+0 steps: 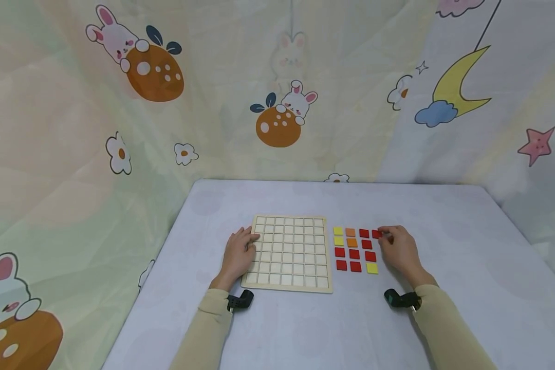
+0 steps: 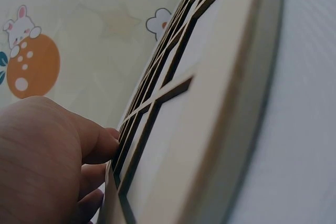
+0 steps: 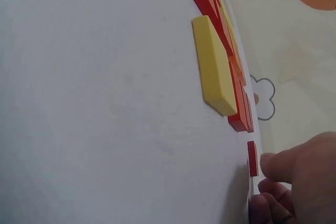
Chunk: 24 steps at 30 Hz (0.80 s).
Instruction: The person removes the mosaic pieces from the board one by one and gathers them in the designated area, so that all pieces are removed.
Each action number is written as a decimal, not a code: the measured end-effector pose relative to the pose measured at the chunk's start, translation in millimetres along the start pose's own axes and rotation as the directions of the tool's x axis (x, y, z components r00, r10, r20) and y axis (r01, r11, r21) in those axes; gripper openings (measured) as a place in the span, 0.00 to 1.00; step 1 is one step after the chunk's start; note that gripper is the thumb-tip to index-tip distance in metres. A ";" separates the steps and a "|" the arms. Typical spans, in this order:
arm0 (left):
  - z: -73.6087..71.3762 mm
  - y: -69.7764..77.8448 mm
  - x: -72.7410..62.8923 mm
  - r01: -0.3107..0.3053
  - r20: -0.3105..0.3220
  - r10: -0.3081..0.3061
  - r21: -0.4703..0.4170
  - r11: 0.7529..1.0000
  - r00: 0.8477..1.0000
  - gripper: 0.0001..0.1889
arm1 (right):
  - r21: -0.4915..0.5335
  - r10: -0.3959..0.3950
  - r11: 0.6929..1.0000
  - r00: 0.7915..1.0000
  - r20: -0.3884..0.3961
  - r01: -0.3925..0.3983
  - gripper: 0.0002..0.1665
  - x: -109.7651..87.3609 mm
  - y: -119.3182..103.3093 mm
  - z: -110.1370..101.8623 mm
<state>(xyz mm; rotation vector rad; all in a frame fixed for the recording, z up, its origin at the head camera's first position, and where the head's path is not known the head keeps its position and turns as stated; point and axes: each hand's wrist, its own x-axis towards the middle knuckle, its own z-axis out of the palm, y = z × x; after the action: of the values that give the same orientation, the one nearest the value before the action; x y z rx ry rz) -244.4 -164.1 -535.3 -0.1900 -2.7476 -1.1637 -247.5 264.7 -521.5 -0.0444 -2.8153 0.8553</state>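
A pale wooden grid board (image 1: 325, 257) lies on the table, its square cells bare. On its left rim rests my left hand (image 1: 238, 252), and the left wrist view shows the fingers (image 2: 100, 142) against the frame. To the right of the board are square tiles in rows: several red ones (image 1: 354, 254), two orange ones (image 1: 350, 232) and three yellow ones (image 1: 372, 268). My right hand (image 1: 400, 251) has its curled fingers at a red tile (image 1: 375, 234) at the far right end of the back row, partly covering it. In the right wrist view that red tile (image 3: 252, 158) sits beside the fingertips.
A pale cloth covers the table (image 1: 305, 334). Behind it hangs a curtain (image 1: 222, 128) printed with rabbits and flowers. Black wrist cameras (image 1: 241, 300) are strapped at both sleeves. In the right wrist view a yellow tile (image 3: 212, 66) is nearest the camera.
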 end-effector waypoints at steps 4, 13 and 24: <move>0.0 1.1 -1.0 0.000 -0.006 0.000 0.000 1.000 1.000 0.18 | -0.001 -0.006 1.000 1.000 -0.007 0.006 0.20 -3.6 -1.4 -3.0; -2.0 -2.1 -0.6 -0.014 -0.018 0.014 0.014 1.000 1.000 0.18 | -0.007 -0.041 0.999 0.998 -0.047 0.041 0.19 -12.5 -4.3 -12.3; -9.7 -4.1 3.7 0.038 0.006 -0.038 0.014 0.999 0.999 0.18 | -0.031 -0.078 0.997 0.996 -0.039 0.076 0.17 -16.6 -2.3 -21.7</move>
<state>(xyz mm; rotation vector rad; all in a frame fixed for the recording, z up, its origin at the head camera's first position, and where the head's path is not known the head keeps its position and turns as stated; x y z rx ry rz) -247.9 -173.8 -530.8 -0.1410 -2.7756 -1.1551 -226.9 273.2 -505.6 0.0419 -2.7725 0.7865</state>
